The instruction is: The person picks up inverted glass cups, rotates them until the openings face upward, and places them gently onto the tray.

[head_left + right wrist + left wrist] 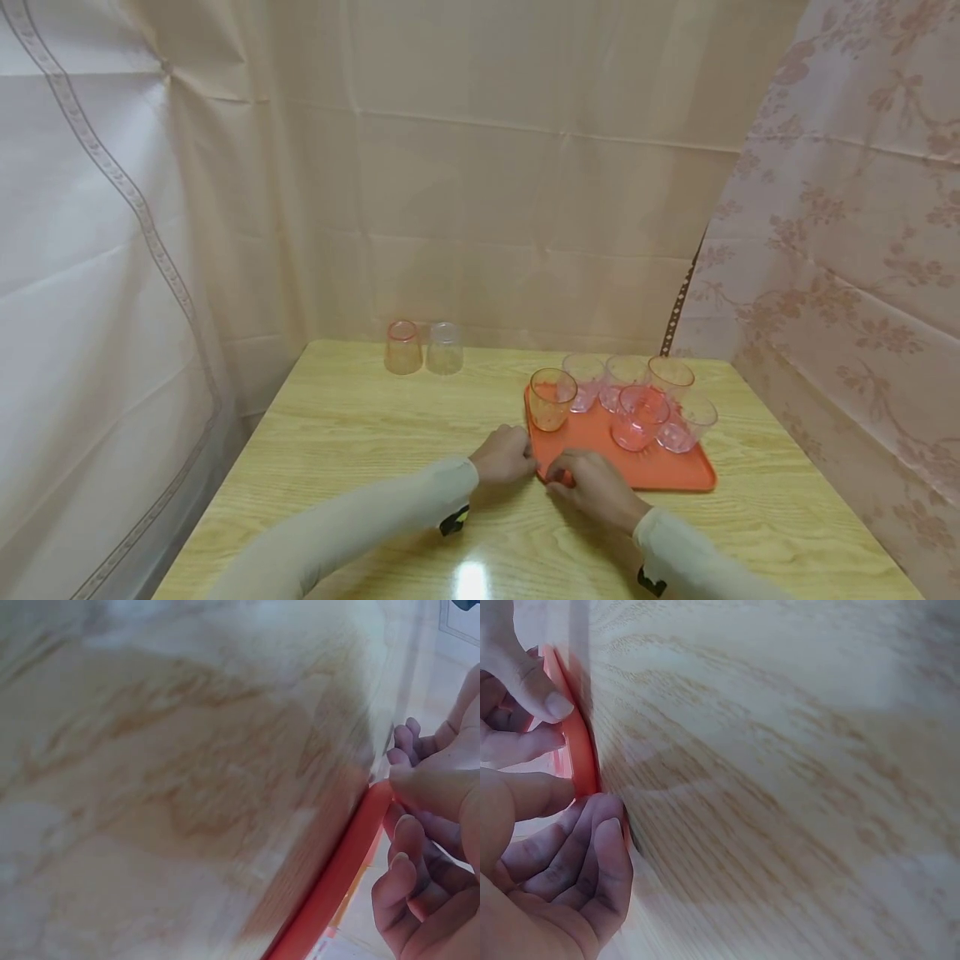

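Observation:
A red rectangular tray [585,454] lies on the right half of the table. My left hand [504,455] grips its near left corner; in the left wrist view its bent fingers [609,832] meet the rim. Close beside it, my right hand [596,487] pinches the near edge, and the right wrist view has its thumb [431,791] against the rim end. On the tray stand several tumblers, mouths up: an amber tumbler [552,412] nearest my left hand, a pink tumbler [637,429], a clear tumbler [684,429] and others behind.
At the table's back left, a reddish tumbler [403,354] and a clear tumbler [446,354] stand upside down, side by side. Beige cloth [480,208] hangs behind the wood-grain table [360,433]. A flowered cloth [847,275] borders the right side.

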Demonstrator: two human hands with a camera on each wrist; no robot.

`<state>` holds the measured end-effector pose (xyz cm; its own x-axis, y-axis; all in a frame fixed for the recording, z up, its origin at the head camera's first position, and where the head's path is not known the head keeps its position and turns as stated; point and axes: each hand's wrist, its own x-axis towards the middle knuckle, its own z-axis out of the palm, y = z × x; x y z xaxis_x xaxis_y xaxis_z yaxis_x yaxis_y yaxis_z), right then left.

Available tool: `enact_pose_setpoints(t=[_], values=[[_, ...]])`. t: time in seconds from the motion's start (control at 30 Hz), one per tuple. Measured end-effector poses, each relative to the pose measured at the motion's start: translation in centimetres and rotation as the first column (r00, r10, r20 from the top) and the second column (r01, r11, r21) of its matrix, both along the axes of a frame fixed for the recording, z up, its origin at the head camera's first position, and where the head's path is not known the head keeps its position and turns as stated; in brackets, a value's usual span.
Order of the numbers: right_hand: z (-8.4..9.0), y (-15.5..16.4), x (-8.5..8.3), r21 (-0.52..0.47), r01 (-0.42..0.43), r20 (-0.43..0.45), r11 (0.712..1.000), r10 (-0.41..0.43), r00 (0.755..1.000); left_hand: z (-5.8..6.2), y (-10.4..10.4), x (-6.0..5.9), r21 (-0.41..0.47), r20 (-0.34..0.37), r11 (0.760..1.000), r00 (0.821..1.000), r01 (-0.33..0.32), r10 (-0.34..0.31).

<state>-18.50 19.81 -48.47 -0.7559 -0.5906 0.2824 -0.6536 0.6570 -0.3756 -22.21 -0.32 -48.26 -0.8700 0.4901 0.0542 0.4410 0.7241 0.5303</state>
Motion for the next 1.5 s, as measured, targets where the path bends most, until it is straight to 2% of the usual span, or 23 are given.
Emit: enact_pose_setpoints(t=[0.3,0.53,0.63,0.73,0.87,1.13,1.17,1.23,1.3,1.4,1.5], values=[[-0.3,-0.1,-0.2,0.025,0.039,-0.007,0.999,-0.039,0.999,0.5,-1.4,-0.4,0.002,0.018,1.0,1.0,-0.011,0.011],[-0.4,-0.2,-0.2,0.013,0.048,-0.015,0.999,-0.047,0.999,2.5,-4.5,-1.2,0.048,0.02,0.998,0.999,-0.028,0.027],[-0.4,-0.2,-0.2,0.014,0.051,-0.023,0.999,-0.051,0.998,3.2,-6.2,-2.1,0.049,-0.003,0.998,0.999,-0.033,0.033],[-0.4,-0.2,-0.2,0.017,0.056,-0.018,0.998,-0.055,0.998,3.9,-8.1,-3.2,0.03,-0.066,0.998,0.997,-0.046,0.048],[-0.5,-0.1,-0.2,0.02,0.066,-0.009,0.998,-0.066,0.998,5.2,-10.4,-4.6,0.011,-0.166,0.996,0.983,-0.083,0.084],[-0.5,-0.3,-0.1,0.016,0.072,-0.011,0.997,-0.072,0.997,8.1,-14.4,-6.9,-0.01,-0.228,0.99,0.964,-0.14,0.134],[-0.5,-0.3,-0.1,0.014,0.07,-0.012,0.997,-0.07,0.997,8.4,-14.9,-7.2,-0.011,-0.245,0.99,0.96,-0.14,0.133],[-0.6,-0.4,-0.2,0.013,0.068,-0.014,0.998,-0.068,0.998,8.9,-15.7,-7.9,-0.025,-0.322,0.99,0.938,-0.142,0.126],[-0.6,-0.4,-0.2,0.015,0.066,-0.015,0.998,-0.066,0.998,9.1,-16.5,-8.7,-0.037,-0.363,0.989,0.924,-0.141,0.118],[-0.7,-0.3,-0.4,0.019,0.065,-0.01,0.998,-0.065,0.998,9.3,-17.6,-9.8,-0.038,-0.358,0.988,0.925,-0.147,0.124],[-0.7,-0.2,-0.5,0.021,0.065,-0.012,0.998,-0.064,0.998,9.2,-18.6,-10.7,-0.038,-0.3,0.984,0.941,-0.176,0.157]])
